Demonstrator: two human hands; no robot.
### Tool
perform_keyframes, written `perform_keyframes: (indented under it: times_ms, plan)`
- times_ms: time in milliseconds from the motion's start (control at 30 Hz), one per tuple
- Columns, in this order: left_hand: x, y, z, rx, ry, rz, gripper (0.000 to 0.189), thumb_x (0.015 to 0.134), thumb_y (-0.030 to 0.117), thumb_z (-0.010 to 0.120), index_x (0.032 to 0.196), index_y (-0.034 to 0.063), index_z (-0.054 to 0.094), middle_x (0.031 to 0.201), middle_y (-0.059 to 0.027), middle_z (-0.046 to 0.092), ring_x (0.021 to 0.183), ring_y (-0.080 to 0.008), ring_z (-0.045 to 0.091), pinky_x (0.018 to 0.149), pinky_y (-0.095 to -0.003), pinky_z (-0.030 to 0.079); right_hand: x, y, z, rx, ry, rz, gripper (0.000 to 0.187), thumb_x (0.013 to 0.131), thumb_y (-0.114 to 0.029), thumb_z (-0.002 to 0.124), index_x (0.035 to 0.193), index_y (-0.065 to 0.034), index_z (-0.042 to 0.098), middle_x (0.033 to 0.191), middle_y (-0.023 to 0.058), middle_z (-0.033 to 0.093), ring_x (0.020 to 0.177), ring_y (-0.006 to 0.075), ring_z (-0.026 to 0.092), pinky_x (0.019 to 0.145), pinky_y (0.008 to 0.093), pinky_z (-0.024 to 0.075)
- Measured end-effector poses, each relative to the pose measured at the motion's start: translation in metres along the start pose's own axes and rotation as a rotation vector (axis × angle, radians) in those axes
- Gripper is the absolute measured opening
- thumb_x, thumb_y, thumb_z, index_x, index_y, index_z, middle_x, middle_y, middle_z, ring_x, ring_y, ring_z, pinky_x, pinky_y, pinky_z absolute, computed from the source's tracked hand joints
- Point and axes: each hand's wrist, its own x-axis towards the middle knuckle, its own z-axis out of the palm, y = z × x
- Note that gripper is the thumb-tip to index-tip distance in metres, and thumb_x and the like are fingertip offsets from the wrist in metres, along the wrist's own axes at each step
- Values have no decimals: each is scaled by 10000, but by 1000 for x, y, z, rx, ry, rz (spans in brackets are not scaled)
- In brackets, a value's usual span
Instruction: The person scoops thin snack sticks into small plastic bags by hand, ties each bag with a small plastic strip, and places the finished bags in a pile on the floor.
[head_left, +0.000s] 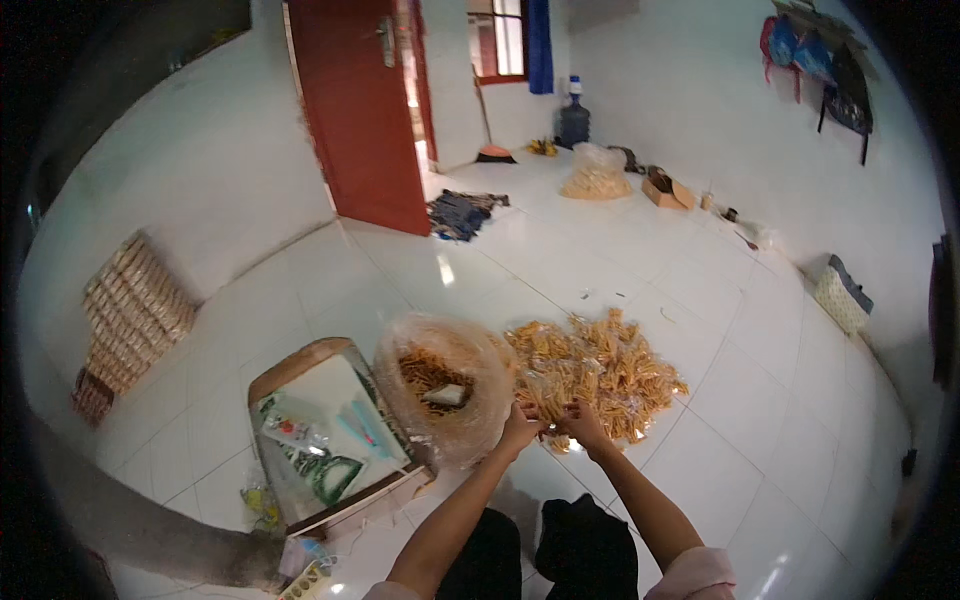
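My left hand (523, 427) and my right hand (583, 426) pinch the near edge of a small clear plastic packet of yellow-brown stick snacks (551, 405) from either side. Just beyond them, a heap of similar filled packets (615, 367) spreads over the tiled floor. Left of my left hand stands a large open clear plastic bag (480, 439). Loose stick snacks (420, 371) lie inside it, along with a pale, flat-looking object (448, 394) that I cannot identify.
A low wood-edged table (274, 379) at left bears plastic packaging (292, 433) and light-blue strips (360, 431). A power strip (306, 581) lies nearby. Stacked packets (139, 300) lean on the left wall. Farther off are a red door (360, 112), cloth (461, 214) and a filled bag (596, 176).
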Motion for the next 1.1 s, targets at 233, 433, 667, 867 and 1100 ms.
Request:
perform_keyframes:
  times_ms: [233,433,667,867,1100]
  plan:
    - [122,-108,64,141,-78,128,567,635,152,745,1051,39,377,841,-85,577,814,-236,593,675,-324,474,59,102,-21,-270,47,49,358,729,-117,617,1028,-7,454,745,94,565,635,181,554,564,302,444]
    - [165,-48,110,233,75,282,496,708,69,647,1124,30,378,1062,-172,482,964,-242,515,803,-353,426,130,111,-49,-324,280,-64,414,726,-80,615,1101,-40,445,870,157,567,741,282,571,630,352,458]
    - [198,-83,115,746,-13,485,570,740,204,632,1236,95,373,1224,-162,389,1148,-345,340,924,-443,325,145,124,-34,-801,264,-309,519,716,-35,541,1217,-116,429,1114,177,457,1112,319,365,907,474,280]
    - [184,-97,88,600,67,407,502,745,202,621,1195,100,421,1204,-153,418,1148,-322,347,914,-459,328,116,114,-20,-445,678,-254,383,747,-92,526,1129,-83,498,1060,191,487,1093,341,375,913,437,290]
    - [111,-97,-8,390,-218,237,324,775,191,605,1056,51,528,914,-132,593,827,-268,581,720,-375,460,62,154,25,-382,407,-19,192,778,-109,529,949,-29,565,862,136,582,765,276,553,692,390,434]
